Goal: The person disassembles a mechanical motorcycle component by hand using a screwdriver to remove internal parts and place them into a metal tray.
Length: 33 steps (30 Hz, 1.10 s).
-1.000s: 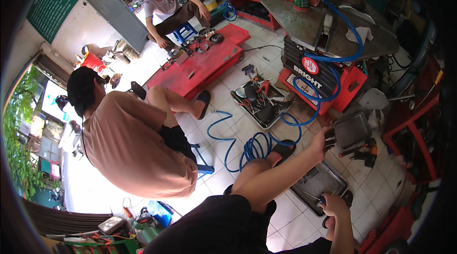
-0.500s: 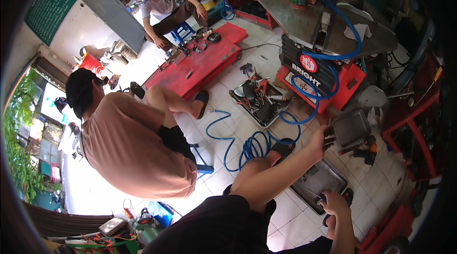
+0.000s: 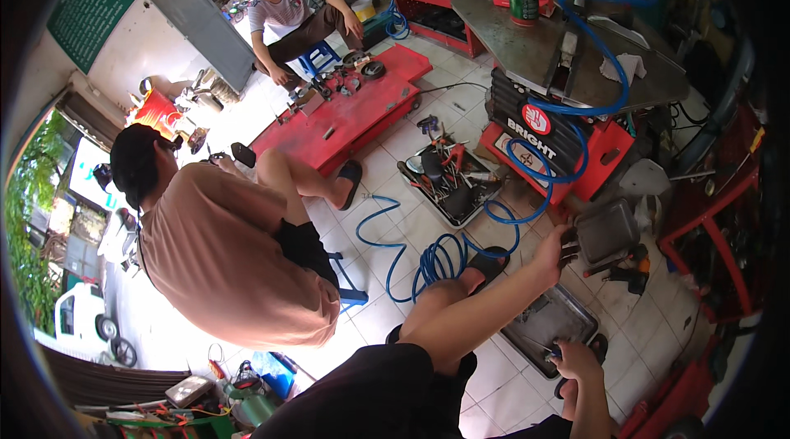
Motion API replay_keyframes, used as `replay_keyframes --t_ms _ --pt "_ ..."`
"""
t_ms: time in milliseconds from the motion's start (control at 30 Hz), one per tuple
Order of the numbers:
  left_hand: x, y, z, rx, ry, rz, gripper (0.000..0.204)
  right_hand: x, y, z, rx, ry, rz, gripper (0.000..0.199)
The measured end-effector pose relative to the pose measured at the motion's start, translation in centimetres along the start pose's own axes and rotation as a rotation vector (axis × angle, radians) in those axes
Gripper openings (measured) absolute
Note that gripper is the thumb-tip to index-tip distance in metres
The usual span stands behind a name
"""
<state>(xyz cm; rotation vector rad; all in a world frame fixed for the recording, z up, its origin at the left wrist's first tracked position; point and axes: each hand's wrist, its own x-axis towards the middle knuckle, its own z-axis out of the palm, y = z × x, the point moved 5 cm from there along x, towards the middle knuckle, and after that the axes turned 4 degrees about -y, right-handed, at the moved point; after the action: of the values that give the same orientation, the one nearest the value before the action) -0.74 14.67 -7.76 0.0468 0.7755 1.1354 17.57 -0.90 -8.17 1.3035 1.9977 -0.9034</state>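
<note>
My left hand (image 3: 550,260) hangs above the upper end of a shallow dark tray (image 3: 576,320) on the floor. Its fingers are apart and look dark, and nothing shows in them. Closer to me, my right hand (image 3: 579,360) is closed round a screwdriver (image 3: 556,351) with a dark handle. The tool's thin shaft points left over the tray's lower part. A few small bits lie in the tray, too small to name. My left forearm covers part of the tray's left side.
A second dark tray (image 3: 607,232) and an orange-and-black power drill (image 3: 632,273) lie at right. Beyond are a tool-filled tray (image 3: 457,218), a coiled blue air hose (image 3: 443,260) and a red machine (image 3: 605,155). One person (image 3: 234,254) sits at left, another (image 3: 288,23) behind a red platform (image 3: 362,122).
My view has shifted slightly, so the scene sits a little lower. My left hand stays above the tray's upper end; my right hand keeps hold of the screwdriver.
</note>
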Motion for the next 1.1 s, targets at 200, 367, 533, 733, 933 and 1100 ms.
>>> replay_keyframes --t_ms 200,367,533,733,933,1100 --pt "0.8 0.1 0.0 -0.007 -0.014 0.002 0.029 0.3 0.1 -0.2 0.004 0.032 -0.022 0.041" --pt "1.1 -0.1 -0.1 -0.013 -0.024 -0.003 0.030 0.8 0.3 -0.2 0.030 0.044 -0.037 0.052" --pt "1.0 0.3 0.3 0.009 -0.014 -0.014 0.030 0.9 0.2 -0.3 0.017 0.043 -0.061 0.050" --pt "1.0 0.4 0.7 0.009 0.009 -0.021 0.030 1.0 0.3 -1.3 -0.027 0.051 -0.030 0.047" --pt "1.3 -0.3 1.3 0.023 -0.006 -0.044 0.030 0.0 0.7 -4.0 0.025 0.216 0.014 0.043" --pt "1.7 0.1 1.5 0.033 0.005 -0.019 0.031 -0.6 2.7 -5.6 0.078 0.355 0.158 0.040"
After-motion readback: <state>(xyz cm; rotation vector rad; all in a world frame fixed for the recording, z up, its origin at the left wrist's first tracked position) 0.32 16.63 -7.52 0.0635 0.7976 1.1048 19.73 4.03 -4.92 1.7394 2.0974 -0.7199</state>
